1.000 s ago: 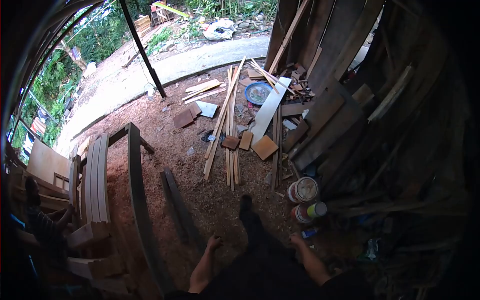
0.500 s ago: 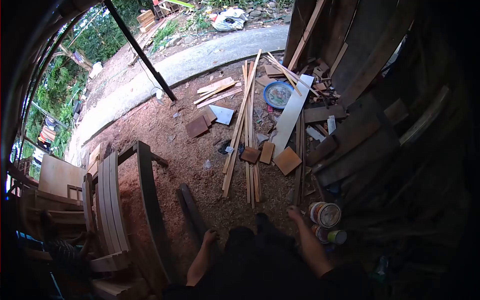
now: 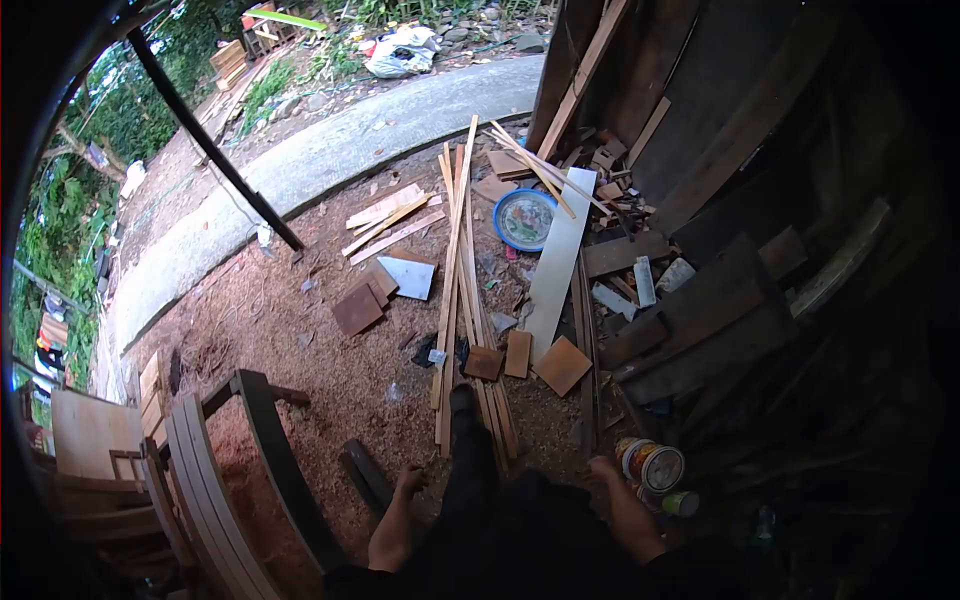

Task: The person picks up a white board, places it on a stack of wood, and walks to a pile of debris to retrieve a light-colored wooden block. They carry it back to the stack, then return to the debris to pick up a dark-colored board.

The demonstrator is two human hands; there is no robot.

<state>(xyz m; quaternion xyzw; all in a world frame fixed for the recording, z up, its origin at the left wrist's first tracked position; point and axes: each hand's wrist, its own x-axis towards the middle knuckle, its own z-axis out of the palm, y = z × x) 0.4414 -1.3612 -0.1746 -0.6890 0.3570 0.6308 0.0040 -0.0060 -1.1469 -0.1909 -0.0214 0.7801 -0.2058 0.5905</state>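
Note:
My left hand [image 3: 410, 480] hangs low in front of me, its fingers loosely curled, with nothing seen in it. Beside it on the ground lie two short dark timbers [image 3: 366, 478]. My right hand [image 3: 600, 467] hangs to the right, its small dim fingers curled; whether they hold something small is hidden. It is nearest to a paint can [image 3: 655, 465] with a pale lid. Ahead of my outstretched leg [image 3: 468, 440], long thin wooden strips [image 3: 455, 290] lie on the sawdust, with square brown wood pieces [image 3: 484, 362] by them.
A wooden bench-like frame [image 3: 270, 440] stands at the left. A long white board [image 3: 560, 265], a blue-rimmed basin [image 3: 524, 220] and a heap of offcuts [image 3: 605, 165] lie ahead to the right. A dark post [image 3: 215, 150] rises before the concrete path [image 3: 330, 130].
My view has shifted forward and right, so the strips and boards sit lower and further left. One leg has stepped forward onto the strips' near ends. Both hands still hang low.

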